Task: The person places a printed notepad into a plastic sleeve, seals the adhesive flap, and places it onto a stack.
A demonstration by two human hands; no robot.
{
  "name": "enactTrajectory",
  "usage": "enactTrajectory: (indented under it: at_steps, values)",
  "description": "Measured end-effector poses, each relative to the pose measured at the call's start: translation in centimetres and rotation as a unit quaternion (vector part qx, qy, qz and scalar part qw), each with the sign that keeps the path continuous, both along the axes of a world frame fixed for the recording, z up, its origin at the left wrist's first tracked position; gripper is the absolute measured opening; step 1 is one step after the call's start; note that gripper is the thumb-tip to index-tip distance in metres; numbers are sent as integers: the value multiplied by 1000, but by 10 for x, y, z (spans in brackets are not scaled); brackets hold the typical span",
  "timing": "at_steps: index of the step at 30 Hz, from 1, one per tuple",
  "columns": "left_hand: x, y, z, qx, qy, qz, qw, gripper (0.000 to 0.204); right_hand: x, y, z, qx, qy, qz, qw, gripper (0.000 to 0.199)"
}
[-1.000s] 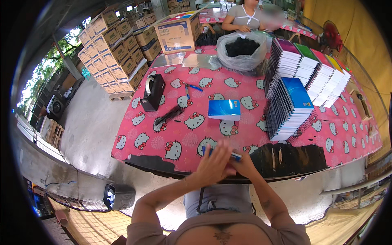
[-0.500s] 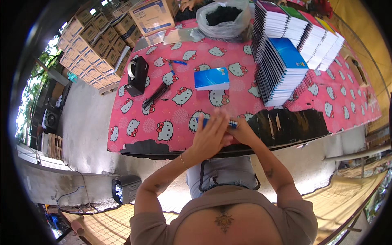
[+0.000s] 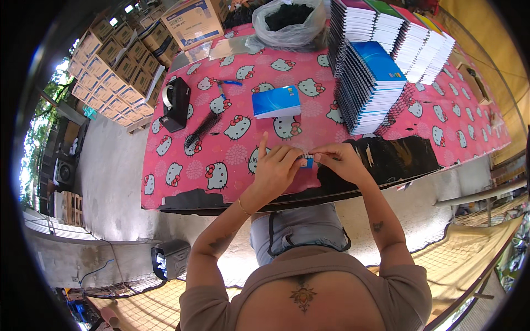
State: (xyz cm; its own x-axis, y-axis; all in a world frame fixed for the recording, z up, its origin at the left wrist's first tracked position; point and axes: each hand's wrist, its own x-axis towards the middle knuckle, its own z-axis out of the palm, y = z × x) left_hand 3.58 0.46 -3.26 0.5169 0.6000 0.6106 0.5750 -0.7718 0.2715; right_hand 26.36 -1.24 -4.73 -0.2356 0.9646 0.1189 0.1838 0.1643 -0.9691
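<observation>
At the near edge of the table, a small blue notebook (image 3: 307, 161) lies mostly hidden under my hands, with its wire or coil edge just showing. My left hand (image 3: 274, 172) is closed over its left side, the index finger pointing outward. On the other side, my right hand (image 3: 346, 162) pinches the notebook's coil edge between thumb and fingertips. Farther off, another blue notebook (image 3: 276, 102) rests closed on the pink cloth. A tall stack of blue spiral notebooks (image 3: 370, 88) rises to the right. Left of centre are loose black coils (image 3: 202, 130) and blue-handled pliers (image 3: 231, 83).
A black tape dispenser (image 3: 175, 105) stands at the table's left. Behind are a clear bag of black coils (image 3: 290, 25), a cardboard box (image 3: 193, 25) and more notebook stacks (image 3: 411, 41). The pink patterned cloth (image 3: 182, 151) is torn along the near edge, baring black board (image 3: 397, 160).
My hands have moved apart: the right has gone right and now pinches the notebook's edge, uncovering part of it. The left has shifted slightly left. The whole view has shifted a little.
</observation>
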Motion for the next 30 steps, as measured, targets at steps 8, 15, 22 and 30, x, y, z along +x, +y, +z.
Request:
enactTrajectory:
  at_steps: [8,15,22,30]
  values:
    - [-9,2,2,-28,12,-33,999,22,2,7,11,119,-52,56,990,14]
    - [-6,-15,12,-20,48,-32,998,19,-21,-2,13,210,-110,-65,969,14]
    - [5,-12,58,-151,-144,7,978,19,-34,-33,51,190,30,-138,972,45]
    - [83,32,180,-124,-298,-140,936,21,35,-31,128,251,151,-185,938,70]
